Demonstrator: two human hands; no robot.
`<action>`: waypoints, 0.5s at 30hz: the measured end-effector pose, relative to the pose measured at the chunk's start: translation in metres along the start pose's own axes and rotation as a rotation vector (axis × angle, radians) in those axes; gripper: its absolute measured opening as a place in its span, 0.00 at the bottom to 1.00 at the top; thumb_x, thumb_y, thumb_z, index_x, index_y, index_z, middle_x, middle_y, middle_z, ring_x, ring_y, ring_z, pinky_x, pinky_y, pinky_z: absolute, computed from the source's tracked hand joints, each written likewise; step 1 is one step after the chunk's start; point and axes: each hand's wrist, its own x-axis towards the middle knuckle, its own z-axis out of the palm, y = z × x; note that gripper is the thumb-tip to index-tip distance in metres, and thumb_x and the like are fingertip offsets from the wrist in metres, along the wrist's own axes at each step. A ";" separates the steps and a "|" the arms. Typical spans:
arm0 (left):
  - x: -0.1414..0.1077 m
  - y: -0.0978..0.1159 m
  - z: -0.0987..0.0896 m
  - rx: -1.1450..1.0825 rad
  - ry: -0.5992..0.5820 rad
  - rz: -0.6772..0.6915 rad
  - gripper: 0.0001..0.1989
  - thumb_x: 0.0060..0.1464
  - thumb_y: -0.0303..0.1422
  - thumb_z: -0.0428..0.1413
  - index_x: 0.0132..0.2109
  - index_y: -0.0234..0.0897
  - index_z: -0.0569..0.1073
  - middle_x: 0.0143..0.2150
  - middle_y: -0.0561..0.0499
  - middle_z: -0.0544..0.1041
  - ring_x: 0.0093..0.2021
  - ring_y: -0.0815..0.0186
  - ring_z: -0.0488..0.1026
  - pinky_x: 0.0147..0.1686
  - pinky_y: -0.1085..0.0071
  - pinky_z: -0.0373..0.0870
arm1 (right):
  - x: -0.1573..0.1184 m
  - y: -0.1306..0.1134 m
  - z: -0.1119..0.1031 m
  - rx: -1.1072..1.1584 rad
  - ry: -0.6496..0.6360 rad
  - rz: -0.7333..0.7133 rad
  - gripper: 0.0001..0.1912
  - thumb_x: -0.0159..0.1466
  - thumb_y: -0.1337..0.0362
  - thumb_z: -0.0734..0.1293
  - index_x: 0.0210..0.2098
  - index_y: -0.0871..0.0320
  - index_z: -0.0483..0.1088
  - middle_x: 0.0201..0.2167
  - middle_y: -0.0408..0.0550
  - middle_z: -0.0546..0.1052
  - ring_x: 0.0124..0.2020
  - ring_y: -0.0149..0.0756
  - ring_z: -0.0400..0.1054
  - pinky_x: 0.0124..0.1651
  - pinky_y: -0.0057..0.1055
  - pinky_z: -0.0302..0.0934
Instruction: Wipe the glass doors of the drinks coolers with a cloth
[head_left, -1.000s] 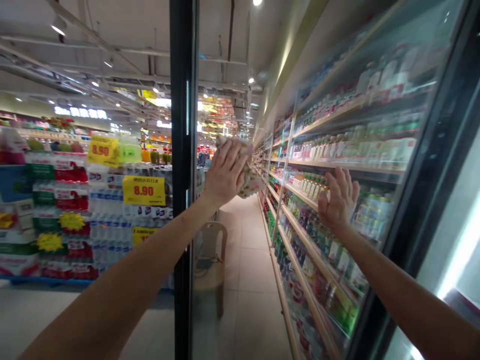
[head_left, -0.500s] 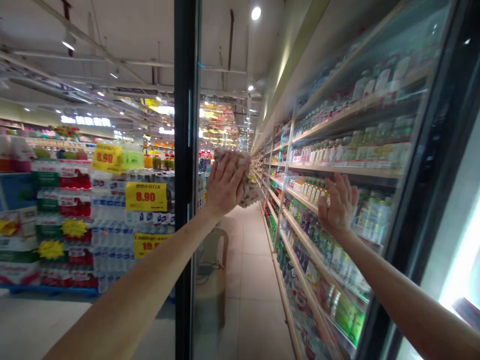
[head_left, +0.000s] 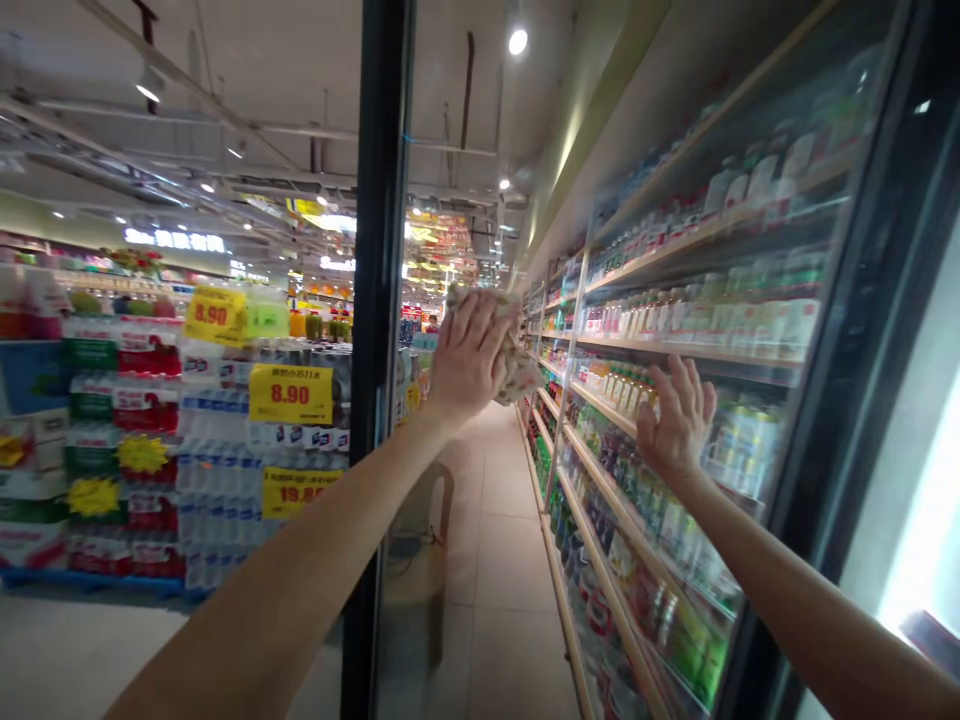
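Note:
My left hand (head_left: pixel 471 358) presses a crumpled, patterned cloth (head_left: pixel 519 370) flat to the glass door (head_left: pixel 517 560), its fingers laid over the cloth. To the right, my right hand (head_left: pixel 675 418) is raised with the fingers apart and nothing in it. It is up against or close to the same glass; contact cannot be made out. The door's dark frame (head_left: pixel 384 250) runs upright just left of my left hand. Bottles on wooden-edged shelves (head_left: pixel 690 350) show in the glass beyond my right hand.
Stacked drink packs (head_left: pixel 217 480) with yellow price signs (head_left: pixel 290 393) stand on the left. A beige chair (head_left: pixel 420 600) shows through the glass, low down. Pale floor tiles (head_left: pixel 517 500) stretch away down the aisle. Another dark frame edge (head_left: pixel 832 400) rises at the right.
My left hand and the cloth have shifted slightly right and up across the glass. My right hand has stayed almost in place. The view and door frame have tilted a little.

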 end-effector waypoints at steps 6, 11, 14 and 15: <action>-0.043 0.067 0.021 -0.093 -0.155 0.557 0.24 0.59 0.36 0.44 0.62 0.38 0.58 0.66 0.47 0.56 0.67 0.59 0.47 0.65 0.56 0.46 | -0.001 0.001 0.000 0.007 -0.011 -0.005 0.25 0.62 0.61 0.57 0.59 0.56 0.58 0.61 0.58 0.61 0.64 0.46 0.51 0.62 0.49 0.44; -0.001 0.026 0.011 -0.042 -0.116 0.414 0.26 0.59 0.35 0.44 0.64 0.41 0.54 0.66 0.49 0.55 0.67 0.60 0.46 0.65 0.55 0.46 | -0.002 0.003 0.001 -0.010 0.003 -0.019 0.25 0.62 0.61 0.57 0.59 0.56 0.58 0.60 0.57 0.62 0.64 0.46 0.52 0.61 0.49 0.46; 0.025 -0.002 0.004 -0.008 0.073 0.006 0.25 0.57 0.32 0.45 0.62 0.38 0.57 0.67 0.47 0.54 0.68 0.57 0.43 0.65 0.52 0.46 | -0.002 0.003 0.002 -0.009 0.008 -0.018 0.25 0.62 0.61 0.57 0.59 0.56 0.58 0.60 0.57 0.62 0.64 0.45 0.52 0.62 0.48 0.45; 0.025 -0.001 0.004 -0.007 0.101 -0.051 0.25 0.57 0.32 0.45 0.62 0.38 0.58 0.67 0.46 0.54 0.68 0.56 0.42 0.64 0.51 0.46 | -0.002 0.003 0.002 -0.006 0.004 -0.013 0.25 0.62 0.61 0.57 0.59 0.56 0.58 0.61 0.57 0.62 0.64 0.45 0.51 0.62 0.48 0.45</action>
